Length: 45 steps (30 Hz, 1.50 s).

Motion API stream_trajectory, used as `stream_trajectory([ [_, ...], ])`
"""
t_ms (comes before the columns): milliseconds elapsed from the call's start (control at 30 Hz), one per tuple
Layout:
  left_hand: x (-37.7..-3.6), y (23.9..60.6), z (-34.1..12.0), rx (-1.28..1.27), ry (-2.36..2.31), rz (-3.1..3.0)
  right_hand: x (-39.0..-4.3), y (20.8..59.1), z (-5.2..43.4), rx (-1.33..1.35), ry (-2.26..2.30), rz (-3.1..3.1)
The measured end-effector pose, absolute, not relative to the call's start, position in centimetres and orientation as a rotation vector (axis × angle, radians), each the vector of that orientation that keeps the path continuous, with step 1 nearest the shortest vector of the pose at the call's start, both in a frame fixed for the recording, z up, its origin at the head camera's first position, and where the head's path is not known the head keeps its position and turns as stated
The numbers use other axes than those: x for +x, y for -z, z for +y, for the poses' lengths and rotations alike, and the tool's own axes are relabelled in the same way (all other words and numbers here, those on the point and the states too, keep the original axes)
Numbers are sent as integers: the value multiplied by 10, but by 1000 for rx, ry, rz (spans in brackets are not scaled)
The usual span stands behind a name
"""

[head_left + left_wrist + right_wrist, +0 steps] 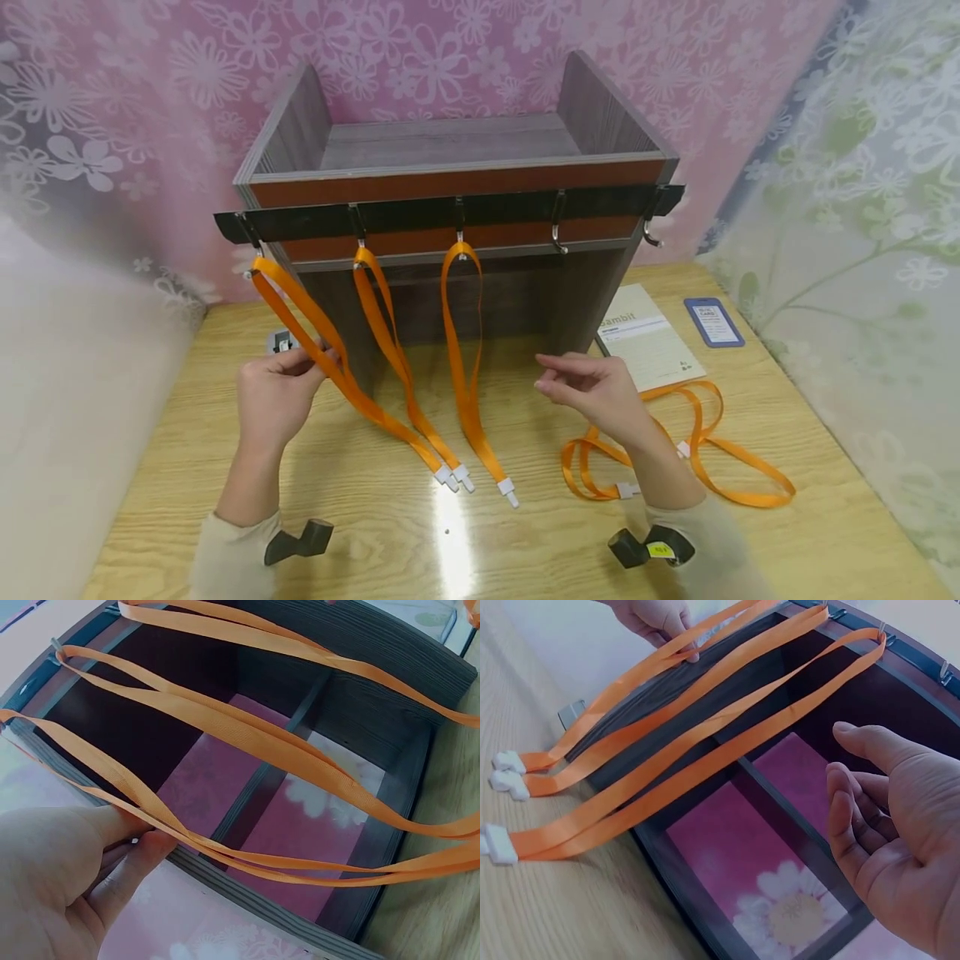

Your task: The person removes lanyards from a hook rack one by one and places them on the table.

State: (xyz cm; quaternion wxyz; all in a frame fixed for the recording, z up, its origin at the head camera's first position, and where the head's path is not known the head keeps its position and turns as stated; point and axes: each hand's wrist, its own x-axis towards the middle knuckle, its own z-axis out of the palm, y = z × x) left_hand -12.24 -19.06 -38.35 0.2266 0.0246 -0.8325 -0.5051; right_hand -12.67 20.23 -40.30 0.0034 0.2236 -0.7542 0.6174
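Orange straps (392,350) hang from three hooks (460,220) along the front edge of the shelf (420,185). The left hand (277,396) pinches the leftmost strap (356,397). The right hand (592,392), loosely curled, holds nothing, with open room between it and the third strap (468,410).

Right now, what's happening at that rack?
A person's left grip pinches the leftmost orange lanyard, which hangs on the leftmost hook. The right grip holds nothing, poised to the right of the third hanging lanyard. Three lanyards are up on the first three hooks from the left; the two rightmost hooks are bare. Two more lanyards lie on the table, near a booklet and a blue card holder.
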Motion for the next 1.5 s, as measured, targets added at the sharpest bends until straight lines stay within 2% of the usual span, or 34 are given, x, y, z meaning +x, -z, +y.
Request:
stream_trajectory([
  [767, -125, 381, -194, 38, 1447, -2363, -142, 392, 148, 645, -2006, -2367],
  [1167, -125, 383, -196, 24, 1446, -2331, -145, 385, 116, 777, -2019, -2316],
  [1500, -126, 383, -197, 43, 1440, -2338, -150, 384, 97, 761, -1981, -2324],
])
